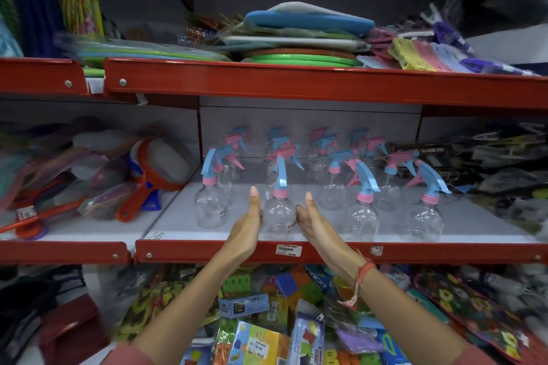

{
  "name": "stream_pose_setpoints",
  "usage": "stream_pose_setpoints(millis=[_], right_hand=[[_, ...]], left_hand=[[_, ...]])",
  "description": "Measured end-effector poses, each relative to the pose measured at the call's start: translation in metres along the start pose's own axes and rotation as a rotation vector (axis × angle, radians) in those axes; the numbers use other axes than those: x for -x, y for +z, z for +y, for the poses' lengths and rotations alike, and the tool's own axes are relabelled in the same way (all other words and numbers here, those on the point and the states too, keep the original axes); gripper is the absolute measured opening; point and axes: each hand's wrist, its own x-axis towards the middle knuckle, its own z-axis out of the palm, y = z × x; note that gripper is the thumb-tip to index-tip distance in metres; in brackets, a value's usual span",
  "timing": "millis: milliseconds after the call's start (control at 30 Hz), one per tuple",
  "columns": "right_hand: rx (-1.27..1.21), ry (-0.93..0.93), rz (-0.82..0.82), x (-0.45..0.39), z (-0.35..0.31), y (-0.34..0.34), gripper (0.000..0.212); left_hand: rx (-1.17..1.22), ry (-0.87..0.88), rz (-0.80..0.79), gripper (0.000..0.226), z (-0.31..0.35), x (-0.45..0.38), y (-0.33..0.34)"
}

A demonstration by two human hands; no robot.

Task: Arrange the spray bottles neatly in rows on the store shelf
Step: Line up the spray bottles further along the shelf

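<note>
Between hands (246, 228), clear rounded bottle (279, 216)

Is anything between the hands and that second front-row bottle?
No. The left hand and right hand flank the bottle, palms against or nearly against its sides. Neighbouring bottles stand clear either side.

spray bottles (280, 210) ~16, back rows blurred | hands 2 | price tag (288, 250) 1
</note>
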Motion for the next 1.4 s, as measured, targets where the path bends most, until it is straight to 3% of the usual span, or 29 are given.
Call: stream_pose_setpoints(millis=[267,333,433,567,700,867,1000,1067,1267,1400], right_hand=[[0.062,-0.001,0.047,0.012,0.0,0.006,0.092],[0.079,-0.083,0.216,0.02,-0.001,0.012,0.075],[0.071,-0.336,0.454,0.034,-0.005,0.027,0.049],[0.054,-0.421,0.299,0.034,-0.01,0.055,0.043],[0.07,-0.308,0.09,0.014,-0.021,0.086,0.068],[0.016,-0.085,-0.051,-0.029,-0.031,0.124,0.071],[0.003,0.033,-0.091,-0.054,-0.041,0.136,0.076],[0.016,0.065,-0.12,-0.059,-0.046,0.138,0.08],[-0.038,0.035,-0.153,-0.061,-0.035,0.138,0.093],[-0.027,0.031,-0.19,-0.049,-0.026,0.131,0.115]], left_hand=[[-0.022,0.007,-0.04,0.12,-0.003,0.01,-0.004],[0.003,0.023,0.002,0.119,-0.007,0.013,-0.008],[0.072,0.104,0.174,0.099,-0.016,0.019,-0.018],[0.155,0.123,0.416,0.078,-0.028,0.019,-0.045],[0.109,0.081,0.544,0.078,-0.031,0.008,-0.075],[0.148,0.004,0.436,0.08,-0.022,-0.009,-0.095],[0.175,-0.015,0.324,0.127,-0.026,-0.022,-0.106],[0.2,-0.033,0.26,0.141,-0.03,-0.029,-0.11],[0.133,-0.066,0.155,0.147,-0.033,-0.02,-0.119],[0.083,-0.056,0.124,0.14,-0.034,-0.004,-0.122]])
